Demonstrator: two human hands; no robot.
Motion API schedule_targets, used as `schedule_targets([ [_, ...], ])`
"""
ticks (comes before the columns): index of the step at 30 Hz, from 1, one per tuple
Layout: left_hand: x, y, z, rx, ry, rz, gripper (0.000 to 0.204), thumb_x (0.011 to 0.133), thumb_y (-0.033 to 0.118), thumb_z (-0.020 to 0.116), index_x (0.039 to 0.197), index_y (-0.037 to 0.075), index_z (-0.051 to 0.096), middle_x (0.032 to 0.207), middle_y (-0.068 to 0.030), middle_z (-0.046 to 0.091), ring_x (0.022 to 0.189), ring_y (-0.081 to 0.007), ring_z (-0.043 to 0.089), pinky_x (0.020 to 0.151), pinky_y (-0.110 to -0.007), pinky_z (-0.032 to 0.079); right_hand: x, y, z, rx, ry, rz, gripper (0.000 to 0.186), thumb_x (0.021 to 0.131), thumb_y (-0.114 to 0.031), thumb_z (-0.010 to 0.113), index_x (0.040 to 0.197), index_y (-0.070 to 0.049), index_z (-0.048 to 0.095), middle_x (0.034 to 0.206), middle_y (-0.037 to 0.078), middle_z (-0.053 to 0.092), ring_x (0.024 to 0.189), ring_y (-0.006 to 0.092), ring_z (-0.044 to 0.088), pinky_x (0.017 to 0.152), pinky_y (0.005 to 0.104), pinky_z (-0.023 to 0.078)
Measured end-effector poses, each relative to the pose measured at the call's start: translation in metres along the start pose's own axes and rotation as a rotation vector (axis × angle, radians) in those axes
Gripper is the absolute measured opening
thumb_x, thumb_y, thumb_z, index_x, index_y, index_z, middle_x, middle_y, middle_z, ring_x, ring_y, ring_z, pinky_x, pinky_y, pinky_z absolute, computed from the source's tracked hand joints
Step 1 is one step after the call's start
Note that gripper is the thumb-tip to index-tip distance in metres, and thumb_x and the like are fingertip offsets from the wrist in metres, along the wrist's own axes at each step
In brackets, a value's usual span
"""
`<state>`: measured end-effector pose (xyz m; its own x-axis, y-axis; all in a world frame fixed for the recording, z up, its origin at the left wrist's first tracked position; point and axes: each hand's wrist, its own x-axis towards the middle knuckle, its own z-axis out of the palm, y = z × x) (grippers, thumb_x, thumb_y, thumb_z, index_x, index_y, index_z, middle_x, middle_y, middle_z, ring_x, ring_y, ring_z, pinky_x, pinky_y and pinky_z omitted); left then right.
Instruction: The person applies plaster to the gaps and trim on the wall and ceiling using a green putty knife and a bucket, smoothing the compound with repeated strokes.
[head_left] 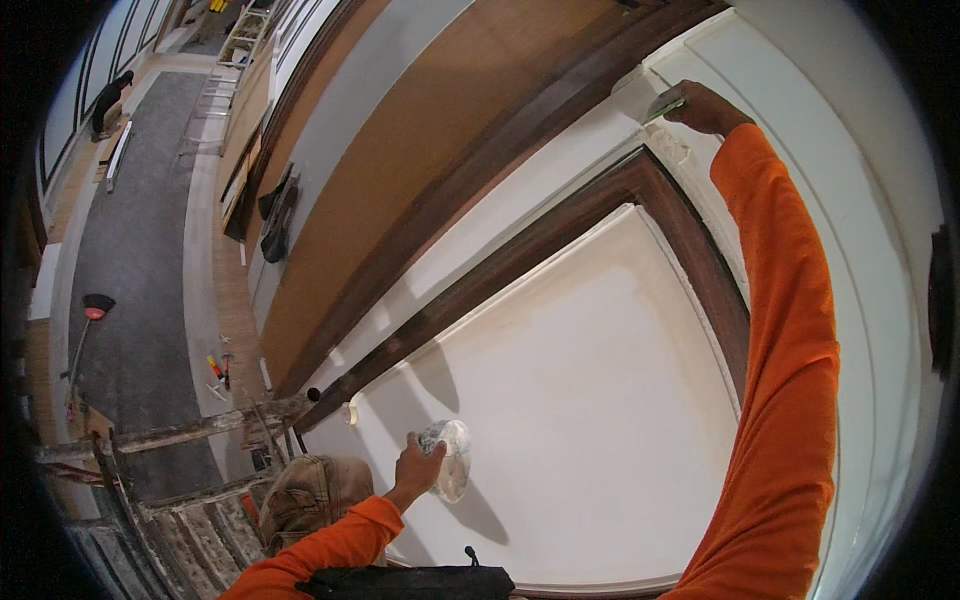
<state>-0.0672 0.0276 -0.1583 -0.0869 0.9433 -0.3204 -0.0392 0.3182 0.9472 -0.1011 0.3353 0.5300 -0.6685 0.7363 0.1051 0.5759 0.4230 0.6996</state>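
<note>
In the head view, the left grip [418, 468] is near seven o'clock from the centre, and it is closed on a round bowl [455, 465] smeared with white material. The bowl lies at two o'clock from this grip, directly touching the fingers, with its open side tilted away from them. It is in front of the white panel [570, 370], on which a shadow falls.

The right grip [697, 110] is near half past one, at the end of a long orange sleeve [785, 350]. It is narrow, holding a flat tool [666, 106] with a greenish edge. The tool lies at nine o'clock from the knuckles, beside the pale wall strip; whether its edge touches the strip, I cannot tell. At six o'clock from the tool is a rough cream patch [676, 150], and at seven o'clock the corner of a dark wooden frame [640, 178].

At eight o'clock there are worn scaffold planks [205, 530]; at nine o'clock, below, a broom [97, 305] is on the grey floor [135, 230].
</note>
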Motion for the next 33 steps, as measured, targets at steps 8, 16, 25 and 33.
schedule_targets([
  [8,0.006,-0.009,0.006,0.026,-0.001,-0.001,0.073,0.089,0.05,0.058,0.129,-0.007,0.038,0.11,-0.0339,0.063,0.104,-0.0477,0.063,0.092,-0.051,0.05,-0.018,-0.013,-0.001,0.036,-0.134,-0.109,0.031,0.08,-0.005,0.066,0.109,-0.013,0.075,0.088,0.014,0.073,0.079,0.0241,0.066,0.08,0.037,0.052],
  [16,0.004,-0.002,0.002,0.024,0.014,0.03,0.07,0.09,0.048,0.058,0.128,-0.008,0.038,0.108,-0.0344,0.063,0.101,-0.049,0.063,0.09,-0.051,0.05,-0.005,-0.018,-0.009,-0.027,-0.077,0.045,0.026,0.073,-0.003,0.059,0.097,0.001,0.07,0.081,0.018,0.07,0.071,0.0265,0.064,0.071,0.0408,0.051],
  [25,0.0,-0.005,0.02,0.086,0.031,0.045,0.07,0.089,0.048,0.058,0.127,-0.007,0.04,0.108,-0.0329,0.064,0.103,-0.0485,0.063,0.092,-0.052,0.05,-0.03,-0.045,-0.024,-0.18,-0.069,0.076,0.034,0.076,-0.005,0.059,0.108,0.003,0.065,0.1,0.02,0.07,0.092,0.0304,0.068,0.081,0.0394,0.053],
  [33,-0.001,0.0,0.023,0.104,0.005,0.036,0.068,0.09,0.048,0.058,0.126,-0.006,0.041,0.106,-0.0321,0.065,0.102,-0.0478,0.063,0.09,-0.052,0.05,-0.077,-0.03,-0.032,-0.246,-0.232,0.081,0.034,0.073,-0.004,0.059,0.105,0.003,0.065,0.095,0.02,0.07,0.085,0.0302,0.068,0.075,0.0412,0.053],
])
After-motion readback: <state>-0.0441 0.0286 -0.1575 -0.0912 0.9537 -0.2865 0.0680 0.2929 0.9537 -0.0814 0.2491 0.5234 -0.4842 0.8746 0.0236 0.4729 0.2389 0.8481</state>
